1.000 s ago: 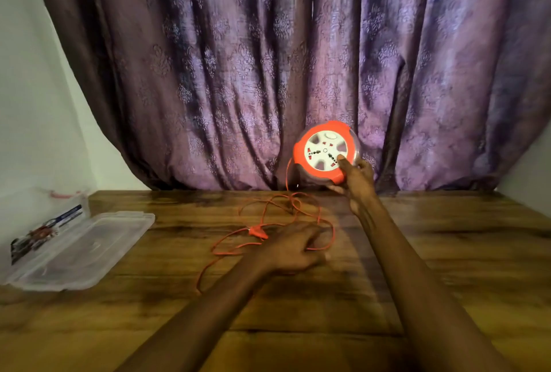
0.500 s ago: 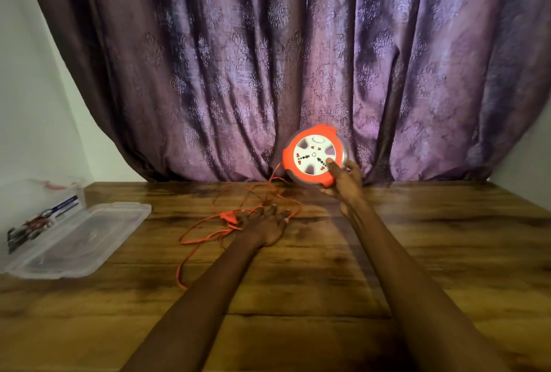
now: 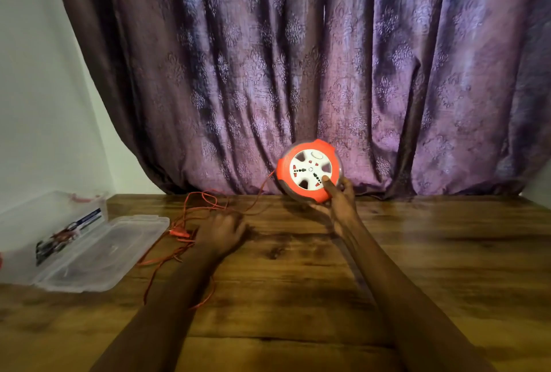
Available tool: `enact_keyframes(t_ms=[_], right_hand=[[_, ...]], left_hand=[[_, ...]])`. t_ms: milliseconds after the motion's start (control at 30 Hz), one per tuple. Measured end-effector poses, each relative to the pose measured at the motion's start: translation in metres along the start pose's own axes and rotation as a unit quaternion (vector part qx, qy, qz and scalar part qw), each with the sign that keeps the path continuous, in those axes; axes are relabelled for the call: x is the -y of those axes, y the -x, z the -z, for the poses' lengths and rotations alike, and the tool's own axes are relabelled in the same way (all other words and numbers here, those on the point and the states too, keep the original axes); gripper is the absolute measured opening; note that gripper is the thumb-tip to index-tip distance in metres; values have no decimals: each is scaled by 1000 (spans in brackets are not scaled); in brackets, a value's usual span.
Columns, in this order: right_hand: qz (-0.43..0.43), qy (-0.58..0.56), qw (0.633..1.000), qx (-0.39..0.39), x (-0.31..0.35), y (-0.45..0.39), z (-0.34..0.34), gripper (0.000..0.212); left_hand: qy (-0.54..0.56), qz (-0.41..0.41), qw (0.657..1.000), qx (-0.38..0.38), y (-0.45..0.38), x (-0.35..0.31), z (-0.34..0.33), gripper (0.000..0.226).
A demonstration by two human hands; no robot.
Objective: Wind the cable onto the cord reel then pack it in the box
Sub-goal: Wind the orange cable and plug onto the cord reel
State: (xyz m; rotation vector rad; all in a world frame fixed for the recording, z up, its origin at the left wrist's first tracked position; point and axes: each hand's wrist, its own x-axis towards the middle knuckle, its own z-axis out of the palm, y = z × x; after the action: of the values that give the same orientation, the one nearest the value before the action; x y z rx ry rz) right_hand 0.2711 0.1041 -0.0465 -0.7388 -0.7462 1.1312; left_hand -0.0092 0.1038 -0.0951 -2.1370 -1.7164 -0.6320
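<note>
An orange and white round cord reel (image 3: 308, 170) is held upright above the far side of the wooden table, in front of the curtain. My right hand (image 3: 340, 197) grips its lower right edge, thumb on the white face. A thin orange cable (image 3: 205, 206) runs from the reel's left side down into a loose tangle on the table. My left hand (image 3: 222, 233) rests palm down over the tangle, blurred, and whether it grips the cable is unclear. A clear plastic box (image 3: 50, 228) stands open at the left edge.
The box's clear lid (image 3: 101, 255) lies flat on the table beside it. A purple patterned curtain (image 3: 298, 58) hangs right behind the table's far edge. A white wall (image 3: 35, 88) stands at the left. The wooden tabletop (image 3: 417, 267) stretches to the right.
The view has shifted, so the reel sits further right in frame. My left hand has moved leftward over the tangle, and the loose cable now lies spread further to the left.
</note>
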Motion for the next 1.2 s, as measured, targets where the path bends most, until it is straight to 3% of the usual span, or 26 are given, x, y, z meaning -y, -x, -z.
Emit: enact_keyframes(t_ms=[33, 67, 133, 167, 233, 300, 367, 467, 600, 667, 700, 767, 800, 867, 1000, 1200], right_hand=[[-7, -21, 1000, 8, -1, -1, -1, 33], [-15, -43, 999, 17, -2, -2, -3, 31], [-27, -88, 995, 34, -5, -2, -6, 33], [-31, -105, 993, 43, -8, -2, -7, 37], [-30, -123, 990, 58, -13, -2, -9, 43], [-30, -112, 992, 56, -16, -2, -9, 44], [-31, -75, 996, 42, -18, -4, -7, 46], [-29, 7, 999, 20, -19, -8, -1, 44], [13, 132, 991, 19, -29, -11, 7, 47], [117, 261, 958, -3, -36, -13, 16, 60], [205, 381, 902, -17, -36, -15, 23, 64], [378, 586, 717, 17, -31, -15, 34, 63], [422, 640, 639, 55, -27, -14, 36, 66], [445, 687, 561, 125, -26, -11, 34, 77], [434, 721, 511, 176, -16, -6, 27, 78], [450, 750, 449, 181, -15, -6, 28, 75]], left_hand=[[102, -13, 994, -21, -3, -16, 2, 46], [250, -9, 968, -10, -7, -35, 5, 47], [570, 39, 818, 67, -15, -74, 11, 43], [664, 58, 740, 87, -22, -90, 13, 39], [745, 99, 655, 73, -35, -114, 14, 30], [790, 153, 593, -4, -47, -126, 17, 17], [809, 188, 555, -48, -56, -130, 19, 12], [829, 202, 521, -22, -59, -129, 20, 16], [805, 204, 558, -18, -54, -123, 8, 16], [792, 196, 577, -38, -51, -122, 1, 19], [781, 194, 592, -47, -51, -121, -2, 22], [748, 189, 634, -55, -49, -118, -7, 20], [736, 178, 651, -57, -48, -116, -8, 17], [722, 161, 671, -53, -47, -111, -7, 16], [684, 146, 714, -33, -47, -101, -2, 18], [676, 124, 726, -4, -47, -97, 3, 5]])
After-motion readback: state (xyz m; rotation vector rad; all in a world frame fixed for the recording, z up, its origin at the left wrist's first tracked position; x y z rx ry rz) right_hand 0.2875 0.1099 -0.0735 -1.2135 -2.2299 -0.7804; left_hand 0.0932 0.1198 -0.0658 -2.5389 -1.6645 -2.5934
